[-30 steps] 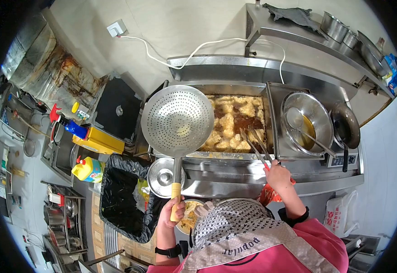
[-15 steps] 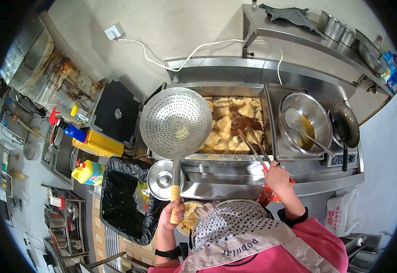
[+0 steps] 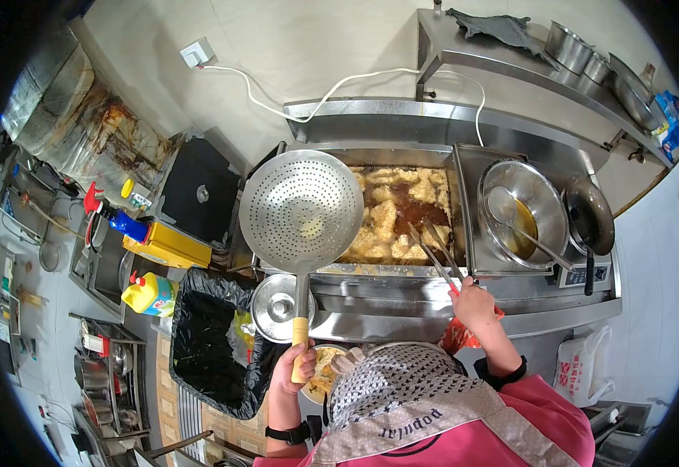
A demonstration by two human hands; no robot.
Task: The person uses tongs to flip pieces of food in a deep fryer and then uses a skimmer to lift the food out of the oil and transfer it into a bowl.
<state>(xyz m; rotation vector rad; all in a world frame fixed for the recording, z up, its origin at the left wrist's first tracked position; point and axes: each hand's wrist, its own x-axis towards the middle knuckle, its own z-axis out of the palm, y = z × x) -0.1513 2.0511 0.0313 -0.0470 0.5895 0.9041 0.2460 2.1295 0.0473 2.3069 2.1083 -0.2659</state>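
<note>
My left hand (image 3: 294, 369) is wrapped around the yellow handle of a large perforated skimmer (image 3: 302, 210). The skimmer's round head covers the left part of the fryer (image 3: 459, 204). In my right hand (image 3: 473, 305) is a pair of metal tongs (image 3: 438, 257) with red on the grip. The tongs' two tips are apart and reach into the oil at the fryer's right front. Golden fried pieces (image 3: 384, 219) crowd the bubbling brown oil; a darker patch of oil shows near the tips. Nothing shows between the tips.
Right of the fryer stand a steel bowl (image 3: 528, 175) with a ladle (image 3: 538, 243) and a dark pan (image 3: 600, 206). A lidded pot (image 3: 279, 305) and a black-lined bin (image 3: 199, 342) are at the left. A steel shelf (image 3: 503, 56) hangs above right.
Some fried pieces in the oil have shifted slightly, and the dark patch of oil has changed shape. Both hands, the skimmer and the tongs stay nearly where they were.
</note>
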